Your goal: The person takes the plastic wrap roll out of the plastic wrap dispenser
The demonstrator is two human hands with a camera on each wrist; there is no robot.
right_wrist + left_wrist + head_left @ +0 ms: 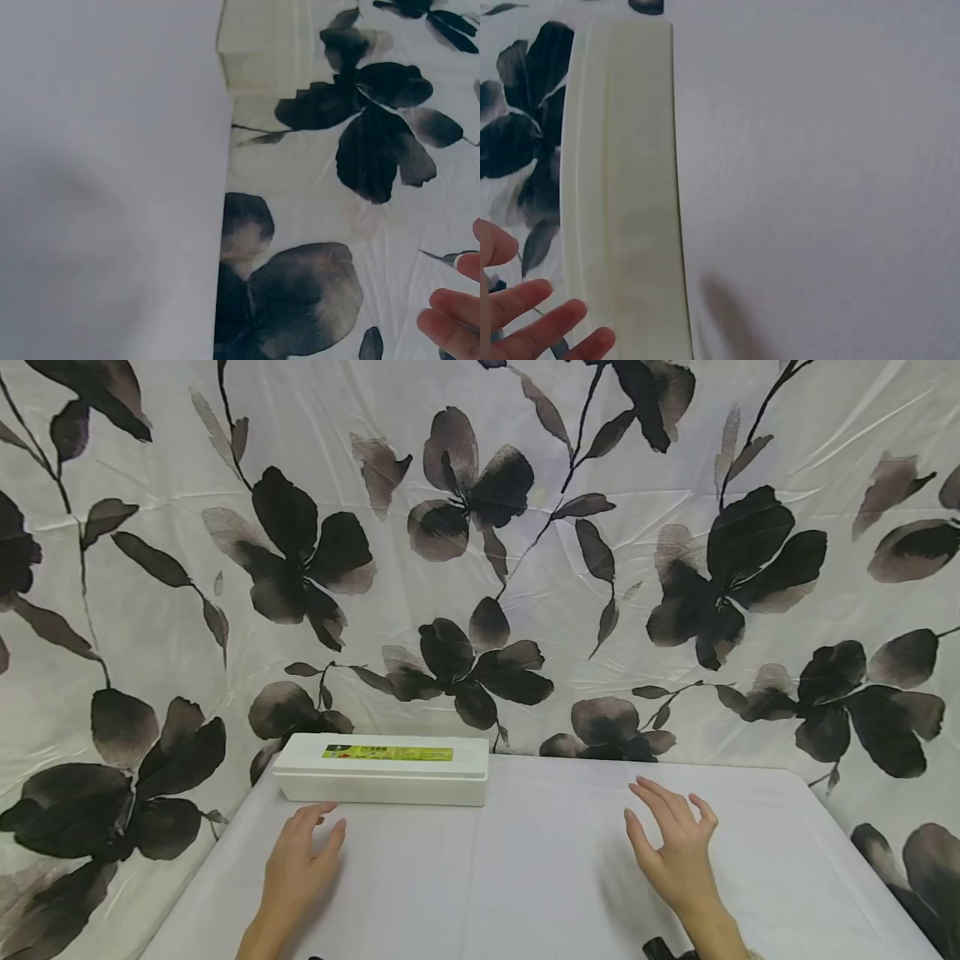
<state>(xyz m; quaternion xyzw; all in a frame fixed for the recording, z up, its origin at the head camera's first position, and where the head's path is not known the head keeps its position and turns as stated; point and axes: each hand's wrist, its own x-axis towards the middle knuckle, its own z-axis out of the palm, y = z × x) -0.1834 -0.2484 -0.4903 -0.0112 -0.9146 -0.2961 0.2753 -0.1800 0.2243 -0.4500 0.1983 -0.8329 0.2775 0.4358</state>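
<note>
A long white lidded box [382, 787] lies at the back left of the white table, with a yellow-green label [387, 752] on its lid. Close in front of its left end is my left hand [298, 860], fingers loosely bent and holding nothing. In the left wrist view the fingertips [570, 311] overlap the box's side [641, 187]; whether they touch it I cannot tell. Over the right part of the table hovers my right hand [677, 852], fingers spread, nothing in it. Its fingertips [446, 315] show at the right wrist view's edge.
The white table [540, 860] reaches back to a hanging white cloth [570, 635] with dark flower prints. A black object [660, 949] sits by the right wrist, only partly in view.
</note>
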